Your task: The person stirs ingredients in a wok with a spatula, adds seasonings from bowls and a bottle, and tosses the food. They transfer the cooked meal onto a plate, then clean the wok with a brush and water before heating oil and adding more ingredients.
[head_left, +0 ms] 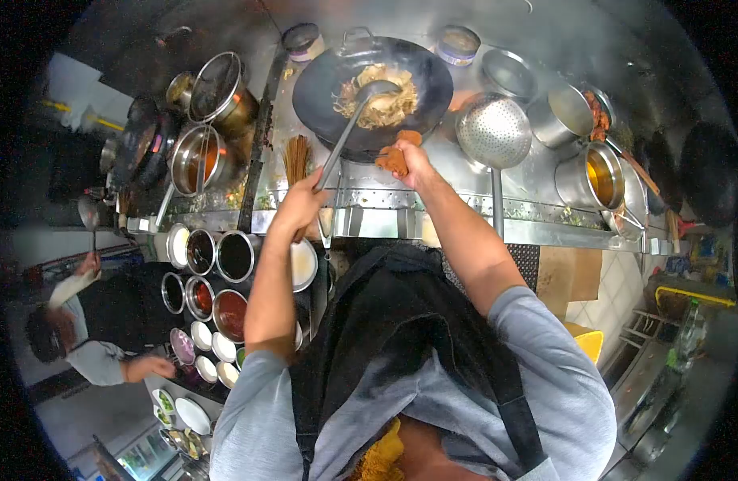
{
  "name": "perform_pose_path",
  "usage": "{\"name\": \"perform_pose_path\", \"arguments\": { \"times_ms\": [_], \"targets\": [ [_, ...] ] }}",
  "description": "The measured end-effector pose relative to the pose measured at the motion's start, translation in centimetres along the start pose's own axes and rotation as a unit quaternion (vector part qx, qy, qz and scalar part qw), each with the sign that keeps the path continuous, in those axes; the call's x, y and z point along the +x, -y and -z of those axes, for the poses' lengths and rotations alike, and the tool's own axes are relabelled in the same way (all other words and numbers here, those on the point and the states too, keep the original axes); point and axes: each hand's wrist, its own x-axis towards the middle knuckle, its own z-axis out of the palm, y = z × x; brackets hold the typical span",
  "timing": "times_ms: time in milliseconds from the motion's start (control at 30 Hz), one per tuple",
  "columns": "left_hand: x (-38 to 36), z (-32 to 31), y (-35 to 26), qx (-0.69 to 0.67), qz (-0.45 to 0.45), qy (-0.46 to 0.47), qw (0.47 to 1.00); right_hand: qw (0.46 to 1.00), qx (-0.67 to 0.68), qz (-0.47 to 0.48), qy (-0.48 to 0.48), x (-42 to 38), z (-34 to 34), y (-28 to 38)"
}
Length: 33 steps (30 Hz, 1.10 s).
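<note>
A dark wok (317, 96) sits on the stove, with pale, noodle-like food (395, 112) inside. My left hand (302, 207) is closed around the long handle of a metal ladle (351, 124), whose bowl rests on the food. At the wok's near rim, my right hand (417, 164) grips an orange cloth (395, 158); the cloth hides whatever part of the wok lies under it. Close to my left hand stands a bamboo brush (296, 159). To the right of the cloth lies a round perforated strainer (494, 131).
Pots (199, 160) stand at the left, and a pot of amber liquid (602, 175) at the right. Sauce containers (235, 256) and small bowls (223, 346) fill the lower left. Another person (80, 321) at far left holds a ladle (89, 215).
</note>
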Motion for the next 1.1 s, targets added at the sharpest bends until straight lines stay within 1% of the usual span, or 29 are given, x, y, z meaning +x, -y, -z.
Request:
{"name": "perform_pose_path", "arguments": {
  "times_ms": [33, 100, 167, 200, 233, 267, 300, 367, 433, 467, 500, 567, 600, 667, 700, 733, 767, 800, 833, 900, 967, 1000, 1033, 1100],
  "targets": [
    [-1.4, 1.0, 0.6, 0.045, -0.074, -0.008, 0.996, 1.0, 0.008, 0.003, 0.013, 0.4, 0.4, -0.3],
    [-6.6, 4.7, -3.1, 0.13, -0.03, 0.022, 0.991, 0.999, 0.031, 0.014, 0.015, -1.6, 0.7, -0.1],
    [-10.5, 7.8, -4.1, 0.125, -0.012, 0.052, 0.991, 0.998, 0.053, 0.032, 0.021, -5.0, -0.5, 1.4],
    [-10.8, 9.0, -4.9, 0.125, -0.011, 0.052, 0.991, 0.998, 0.056, 0.002, -0.005, -7.2, -1.1, 2.1],
    [-11.4, 9.8, -5.5, 0.11, 0.038, 0.086, 0.989, 0.997, 0.061, -0.033, -0.034, -8.6, -1.1, 1.7],
    [-11.8, 9.9, -5.7, 0.096, 0.086, 0.121, 0.984, 0.997, 0.055, -0.059, -0.018, -7.6, -0.8, 1.2],
    [-11.2, 9.2, -5.2, 0.098, 0.087, 0.127, 0.983, 0.996, 0.059, -0.062, -0.022, -6.6, -1.1, 1.0],
    [-8.1, 6.4, -2.9, 0.108, -0.003, 0.084, 0.991, 0.999, 0.028, -0.017, -0.022, -5.4, -1.7, 0.3],
    [-5.0, 2.2, 0.7, 0.065, -0.042, 0.027, 0.997, 0.999, 0.033, -0.004, -0.02, -8.6, -1.5, -1.1],
    [-4.8, 0.9, 0.4, 0.041, -0.02, 0.016, 0.999, 0.999, 0.041, 0.009, 0.014, -10.4, -0.3, -2.6],
    [-5.1, 0.0, 0.1, 0.008, -0.022, -0.007, 1.0, 0.997, 0.05, 0.022, 0.046, -11.9, 1.0, -4.2],
    [-6.6, 0.1, 0.3, -0.019, -0.028, -0.03, 0.999, 0.999, 0.011, 0.049, 0.016, -11.4, 5.5, -9.4],
    [-7.9, 1.1, -0.3, 0.0, -0.025, -0.03, 0.999, 0.999, 0.011, 0.047, 0.012, -11.6, 5.7, -9.3],
    [-10.8, 4.4, -2.8, 0.054, -0.008, -0.021, 0.998, 0.992, -0.074, 0.103, 0.025, -12.6, 5.4, -7.7],
    [-11.4, 5.5, -2.0, 0.038, -0.013, -0.006, 0.999, 0.986, 0.141, 0.052, 0.067, -13.3, 2.7, -5.5],
    [-12.1, 6.3, -3.7, 0.058, 0.027, 0.016, 0.998, 0.991, 0.128, 0.025, -0.005, -13.9, 0.1, -2.2],
    [-12.4, 7.0, -5.3, 0.078, 0.066, 0.037, 0.994, 0.99, 0.138, 0.036, 0.011, -11.6, -0.7, -1.3],
    [-11.4, 6.6, -5.7, 0.118, 0.085, 0.061, 0.987, 0.994, 0.099, 0.031, 0.041, -8.7, -0.4, -1.0],
    [-9.7, 5.4, -4.5, 0.121, 0.088, 0.065, 0.987, 0.999, 0.034, 0.009, -0.013, -9.0, -1.5, 0.0],
    [-6.6, 1.7, -0.1, 0.082, -0.045, -0.01, 0.996, 0.999, 0.005, 0.035, 0.033, -8.8, -0.8, -2.0],
    [-6.2, -0.9, -0.6, 0.099, -0.03, -0.053, 0.993, 0.996, 0.027, 0.029, 0.074, -11.4, 1.3, -5.9],
    [-7.0, -1.2, -2.0, 0.103, 0.005, -0.056, 0.993, 0.995, 0.061, 0.051, 0.061, -12.9, 2.4, -7.7],
    [-8.1, -1.5, -2.1, 0.068, -0.022, -0.083, 0.994, 0.985, -0.118, 0.111, 0.059, -8.6, 6.9, -12.5],
    [-10.8, 0.1, -3.4, 0.053, -0.024, -0.08, 0.995, 0.994, -0.051, 0.079, 0.049, -9.2, 7.6, -12.6]
  ]
}}
